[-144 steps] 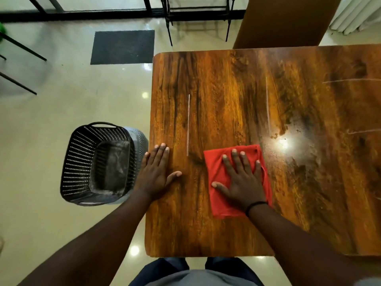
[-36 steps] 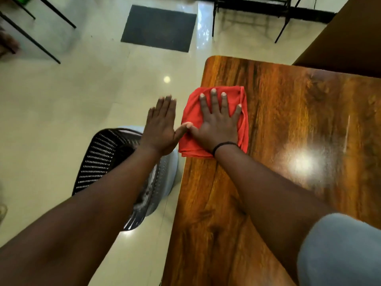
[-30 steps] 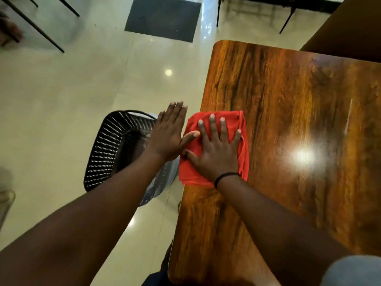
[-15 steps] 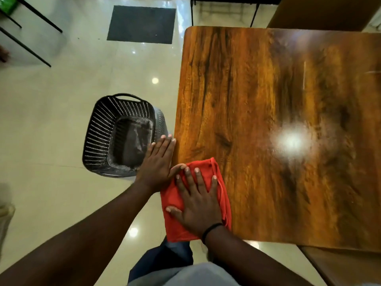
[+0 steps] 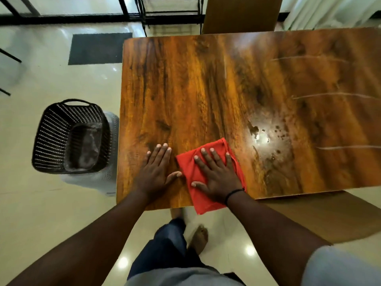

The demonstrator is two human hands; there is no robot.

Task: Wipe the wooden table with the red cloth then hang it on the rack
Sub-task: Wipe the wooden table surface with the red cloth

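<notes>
My right hand [image 5: 216,178] lies flat, fingers spread, pressing the red cloth [image 5: 204,195] onto the table [image 5: 206,89]; it grips nothing, only pushes down. My left hand [image 5: 156,172] is flat too, palm on the bare wood just beside the cloth, thumb nearly touching it. The cloth sits at the near edge, toward the near-left corner, and its lower corner already hangs past that edge. I think that is the main risk: if I pull back any more, the cloth could slide off and drop to the floor by my foot [image 5: 199,237]. Crumbs and a smear [image 5: 266,139] lie to the right of the cloth, near the glare, and a careless sweep could scatter them onto the floor rather than into the basket [image 5: 70,137] that stands beside the left edge.
</notes>
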